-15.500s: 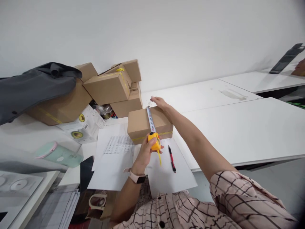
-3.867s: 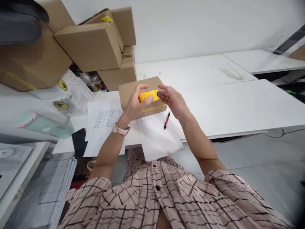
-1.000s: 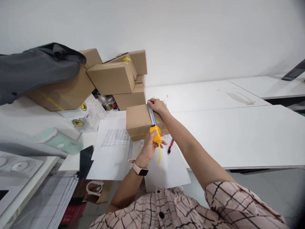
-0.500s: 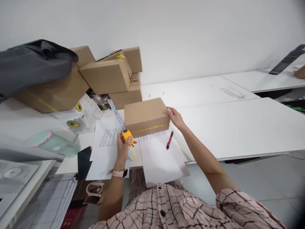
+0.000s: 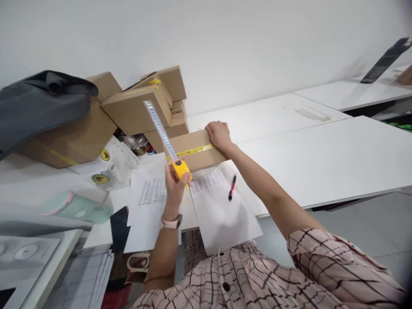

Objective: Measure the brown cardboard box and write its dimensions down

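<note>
My left hand (image 5: 174,182) is closed around a yellow tape measure (image 5: 181,168). Its white blade (image 5: 159,127) sticks out up and to the left, free in the air. My right hand (image 5: 219,134) grips the far right corner of a small cardboard box (image 5: 197,151) with a yellow tape stripe. The box rests on a white table (image 5: 322,159), tilted onto an edge. Two printed sheets (image 5: 222,206) lie under and in front of it, with a red and black pen (image 5: 231,194) on the right sheet.
A stack of cardboard boxes (image 5: 141,107) stands behind the small box. A grey garment (image 5: 38,103) drapes a large box at left. White avocado-print cartons (image 5: 111,165) and a mint bottle (image 5: 79,208) lie left. A dark laptop (image 5: 384,60) sits far right.
The box has turned and tipped under my right hand, which moved from its right side to its far corner. My left hand rose with the tape measure, and the blade reaches higher.
</note>
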`<action>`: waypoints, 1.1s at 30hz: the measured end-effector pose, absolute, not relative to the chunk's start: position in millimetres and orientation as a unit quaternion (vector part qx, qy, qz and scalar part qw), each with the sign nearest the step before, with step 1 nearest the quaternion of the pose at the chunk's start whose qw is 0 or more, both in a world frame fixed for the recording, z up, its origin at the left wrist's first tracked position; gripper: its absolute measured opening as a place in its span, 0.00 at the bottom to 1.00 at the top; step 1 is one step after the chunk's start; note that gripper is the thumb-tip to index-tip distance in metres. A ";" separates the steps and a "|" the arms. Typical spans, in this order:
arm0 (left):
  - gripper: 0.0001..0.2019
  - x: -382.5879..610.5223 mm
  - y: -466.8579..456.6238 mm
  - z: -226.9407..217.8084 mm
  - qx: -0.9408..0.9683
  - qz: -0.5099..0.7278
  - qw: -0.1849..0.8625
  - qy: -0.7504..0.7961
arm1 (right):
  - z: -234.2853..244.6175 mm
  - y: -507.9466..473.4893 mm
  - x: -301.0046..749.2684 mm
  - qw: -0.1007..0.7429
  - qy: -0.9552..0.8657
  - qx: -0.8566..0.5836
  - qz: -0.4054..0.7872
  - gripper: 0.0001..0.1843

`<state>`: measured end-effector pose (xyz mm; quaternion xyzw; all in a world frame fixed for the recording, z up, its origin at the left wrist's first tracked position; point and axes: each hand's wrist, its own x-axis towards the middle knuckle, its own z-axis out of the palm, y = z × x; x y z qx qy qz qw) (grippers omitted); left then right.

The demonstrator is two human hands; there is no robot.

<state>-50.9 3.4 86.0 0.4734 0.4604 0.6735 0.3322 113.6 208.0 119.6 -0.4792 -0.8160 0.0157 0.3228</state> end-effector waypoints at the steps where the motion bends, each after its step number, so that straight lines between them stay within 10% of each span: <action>1: 0.27 -39.8 -0.6 79.8 0.487 0.651 0.371 0.448 | 119.0 208.7 110.6 0.324 -0.817 -0.477 0.013 0.26; 33: 0.38 32.1 -8.7 1.7 0.434 0.561 0.567 0.419 | 107.6 212.8 113.8 0.324 -0.858 -0.397 -0.053 0.26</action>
